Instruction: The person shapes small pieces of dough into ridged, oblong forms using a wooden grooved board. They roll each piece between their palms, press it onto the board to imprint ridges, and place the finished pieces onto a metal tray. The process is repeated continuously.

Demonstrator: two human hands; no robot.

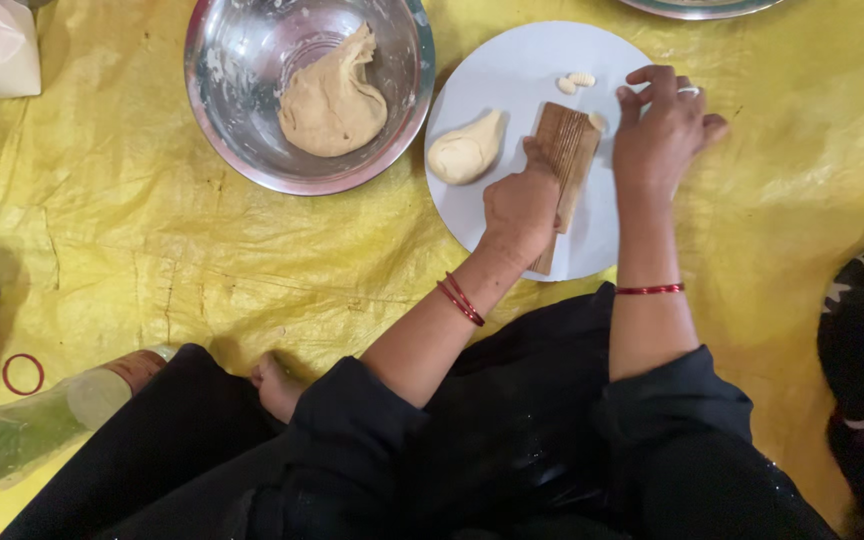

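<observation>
A person sits over a white plate point(512, 70). The left hand point(520, 208) grips a ridged wooden board point(564, 150) lying on it. The right hand's point(660, 125) curled fingers press a dough bit point(597, 121) at the board's top edge. Holding the board firm likely gives clean ridges.

Bright, even daylight, soft, no hard shadows. Steel bowl point(252, 120) far left shows glare streaks on inner wall. White plate point(512, 60) bright but not blown out. Yellow sheet point(152, 260) has mild sheen on creases. Near edge darker at black clothes point(512, 450), little detail. Focus sharp mid-frame; corners slightly soft.
</observation>
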